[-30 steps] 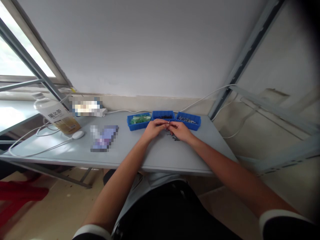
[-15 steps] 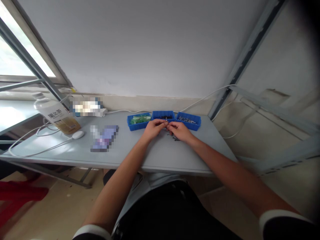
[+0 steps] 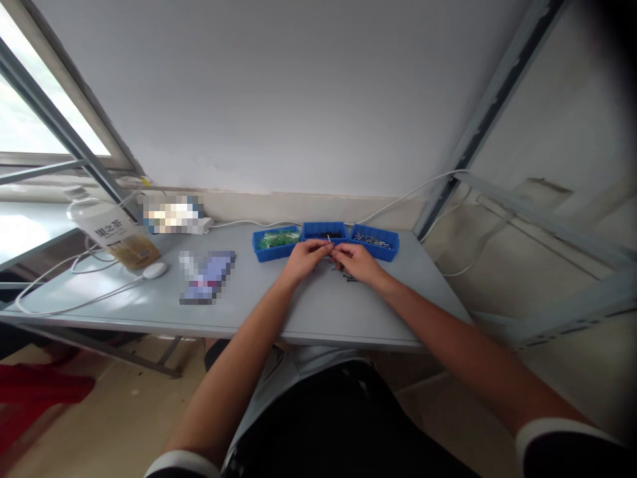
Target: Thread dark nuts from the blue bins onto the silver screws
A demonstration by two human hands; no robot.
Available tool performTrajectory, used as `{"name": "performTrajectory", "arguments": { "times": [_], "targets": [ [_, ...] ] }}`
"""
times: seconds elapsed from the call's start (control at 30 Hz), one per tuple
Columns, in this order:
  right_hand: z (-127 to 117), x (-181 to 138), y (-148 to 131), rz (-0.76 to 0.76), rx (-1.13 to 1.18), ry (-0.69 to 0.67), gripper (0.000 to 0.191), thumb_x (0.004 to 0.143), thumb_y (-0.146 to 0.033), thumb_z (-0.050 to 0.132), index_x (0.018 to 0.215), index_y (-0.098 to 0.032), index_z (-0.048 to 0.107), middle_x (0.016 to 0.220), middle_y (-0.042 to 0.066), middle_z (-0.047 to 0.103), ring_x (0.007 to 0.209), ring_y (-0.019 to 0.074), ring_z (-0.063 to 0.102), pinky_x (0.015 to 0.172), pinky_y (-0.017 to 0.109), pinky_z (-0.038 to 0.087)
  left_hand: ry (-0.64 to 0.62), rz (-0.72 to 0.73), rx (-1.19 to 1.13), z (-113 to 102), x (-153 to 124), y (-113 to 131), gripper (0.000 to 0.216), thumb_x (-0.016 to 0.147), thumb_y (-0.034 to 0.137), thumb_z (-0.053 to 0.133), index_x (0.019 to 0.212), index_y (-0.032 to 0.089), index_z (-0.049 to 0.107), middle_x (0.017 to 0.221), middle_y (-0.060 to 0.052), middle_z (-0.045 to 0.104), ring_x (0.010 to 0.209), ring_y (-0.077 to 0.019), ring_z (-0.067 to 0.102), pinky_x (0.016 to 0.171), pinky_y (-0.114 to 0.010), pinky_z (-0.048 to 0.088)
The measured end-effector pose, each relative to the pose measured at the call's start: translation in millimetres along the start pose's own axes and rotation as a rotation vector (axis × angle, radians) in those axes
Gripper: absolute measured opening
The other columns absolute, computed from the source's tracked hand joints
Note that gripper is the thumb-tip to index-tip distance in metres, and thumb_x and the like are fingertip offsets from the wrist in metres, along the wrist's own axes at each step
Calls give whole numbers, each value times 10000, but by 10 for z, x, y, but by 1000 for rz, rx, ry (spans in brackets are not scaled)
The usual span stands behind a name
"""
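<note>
My left hand (image 3: 304, 260) and my right hand (image 3: 362, 263) meet fingertip to fingertip above the table, just in front of the blue bins. A thin silver screw (image 3: 328, 239) pokes up from the closed thumb and fingers of my left hand. Pinched close against it, my right fingers hide whatever lies between them. Several dark screws (image 3: 351, 278) lie on the tabletop under my right hand. Behind the hands, the middle blue bin (image 3: 311, 229) contains small dark pieces. Silver screws (image 3: 373, 240) fill the right blue bin (image 3: 387, 253). Green pieces (image 3: 279, 238) are in the left blue bin (image 3: 273, 253).
A tilted drink bottle (image 3: 112, 229), a white rounded object (image 3: 154, 270) and white cables stand or lie at left on the grey table (image 3: 259, 312). Nearer the hands is a blurred-out purple item (image 3: 212, 275). Metal frame posts (image 3: 448, 176) flank the table; a wall is behind.
The hands stay together in nearly the same place, with only slight finger movement. The silver screw shows a little more, leaning left. The view has shifted slightly.
</note>
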State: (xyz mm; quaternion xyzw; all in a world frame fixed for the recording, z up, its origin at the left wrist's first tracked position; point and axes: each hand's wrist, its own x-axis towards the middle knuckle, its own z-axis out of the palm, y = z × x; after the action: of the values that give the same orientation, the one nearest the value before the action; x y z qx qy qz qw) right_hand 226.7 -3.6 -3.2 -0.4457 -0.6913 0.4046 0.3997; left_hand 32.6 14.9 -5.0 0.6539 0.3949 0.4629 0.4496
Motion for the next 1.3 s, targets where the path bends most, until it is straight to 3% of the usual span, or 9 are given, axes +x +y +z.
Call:
{"name": "performTrajectory", "arguments": {
  "times": [0.27, 0.53, 0.73, 0.87, 0.97, 1.07, 1.17, 1.3],
  "targets": [
    [0, 11, 17, -21, 4, 2, 382, 931, -542, 604, 916, -175, 708, 729, 32, 683, 608, 131, 607, 492, 211, 428, 2, -9, -3, 12, -14, 26, 414, 839, 489, 775, 1111, 180, 823, 1138, -113, 793, 1051, -265, 703, 973, -405, 542],
    [-4, 21, 33, 13, 44, 51, 396, 905, -553, 657, 959, -173, 752, 760, 42, 701, 579, 115, 589, 464, 206, 415, 74, -106, -27, 12, 9, 32, 421, 924, 416, 627, 1257, 182, 735, 1210, -120, 762, 1022, -242, 712, 789, -322, 553],
    [-68, 76, 86, 92, 324, 205, 405, 841, -553, 736, 1000, -181, 746, 861, 59, 703, 641, 127, 614, 421, 194, 381, 98, -128, 4, 2, 17, 19, 377, 918, 389, 622, 1218, 189, 730, 1184, -108, 767, 1019, -241, 709, 765, -313, 544],
    [-175, 123, 173, 126, 333, 355, 468, 875, -610, 675, 1047, -177, 722, 865, 67, 706, 603, 126, 602, 416, 207, 359, 101, -115, 14, 11, 10, 14, 375, 916, 395, 624, 1209, 189, 735, 1166, -106, 771, 1007, -238, 706, 744, -307, 537],
    [-256, 127, 195, 151, 141, 305, 490, 926, -630, 599, 977, -160, 728, 822, 85, 726, 562, 139, 599, 427, 235, 358, 101, -102, 20, 13, 14, 2, 384, 918, 424, 630, 1204, 191, 737, 1171, -107, 769, 1011, -240, 707, 753, -310, 540],
    [-325, 86, 118, -11, -228, 298, 433, 971, -569, 566, 908, -179, 743, 778, 64, 741, 597, 164, 617, 566, 274, 448, 99, -92, 31, 9, 20, -17, 392, 925, 443, 623, 1206, 192, 734, 1156, -107, 772, 1007, -246, 711, 768, -322, 543],
    [-397, 16, 9, -130, -610, 245, 372, 970, -534, 598, 893, -207, 756, 790, 61, 756, 693, 196, 651, 656, 292, 439, 95, -30, 124, 8, 0, -20, 377, 942, 440, 608, 1195, 194, 740, 1118, -101, 775, 993, -254, 709, 828, -355, 548],
    [-508, -64, -19, 32, -934, 124, 403, 906, -605, 672, 876, -214, 764, 792, 96, 760, 735, 230, 670, 659, 303, 418, 49, 215, 495, 46, -88, 28, 312, 950, 388, 615, 1144, 196, 767, 1102, -120, 746, 1039, -280, 673, 977, -417, 510]
  ]
}}
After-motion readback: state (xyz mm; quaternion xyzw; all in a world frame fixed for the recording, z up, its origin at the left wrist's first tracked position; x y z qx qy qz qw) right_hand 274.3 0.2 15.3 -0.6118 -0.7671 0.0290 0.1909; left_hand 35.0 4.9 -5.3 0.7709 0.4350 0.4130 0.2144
